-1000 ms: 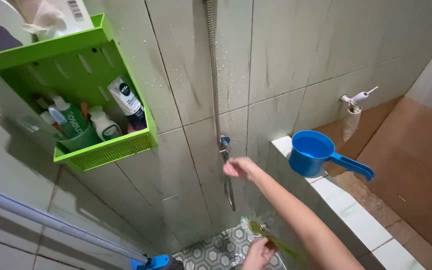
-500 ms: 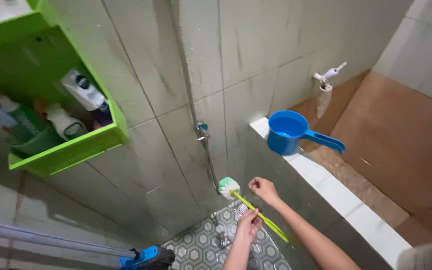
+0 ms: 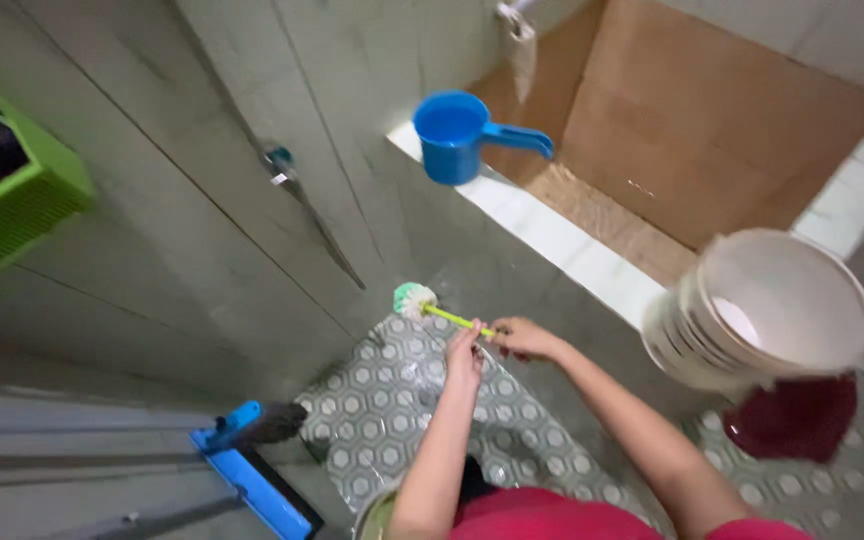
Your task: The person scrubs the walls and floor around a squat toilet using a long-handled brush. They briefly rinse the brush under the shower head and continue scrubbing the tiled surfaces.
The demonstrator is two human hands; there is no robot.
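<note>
- The left hand (image 3: 464, 350) is closed around the near part of the brush (image 3: 430, 308)'s thin yellow-green handle, fingers wrapped over it.
- The right hand (image 3: 522, 338) sits just beside the left one, to its right, and also grips the handle; the two hands are close together, almost touching.
- The brush lies nearly level, its long axis running from the hands on the right toward the far left.
- Its head, white bristles with a green tinge, points left and slightly away, toward the foot of the grey tiled wall (image 3: 252, 200).
- The head hangs low over the hexagon-patterned floor (image 3: 392, 400), near the corner where wall and low ledge meet; whether the bristles touch a surface cannot be told.
- Both forearms reach in from the bottom edge, above a red garment at the lower edge.
- A blue dipper (image 3: 457, 135) stands on the white ledge (image 3: 572, 250), well beyond the hands, its handle pointing right.
- A white bucket (image 3: 767, 310) stands to the right of the hands, with a dark red cloth (image 3: 797, 420) on the floor beside it.
- A green shelf (image 3: 12, 205) hangs on the wall at far left.
- A blue-headed squeegee (image 3: 247, 470) lies at lower left, near the floor.
- A metal shower hose (image 3: 317, 215) hangs slantwise down the wall above the brush head.
</note>
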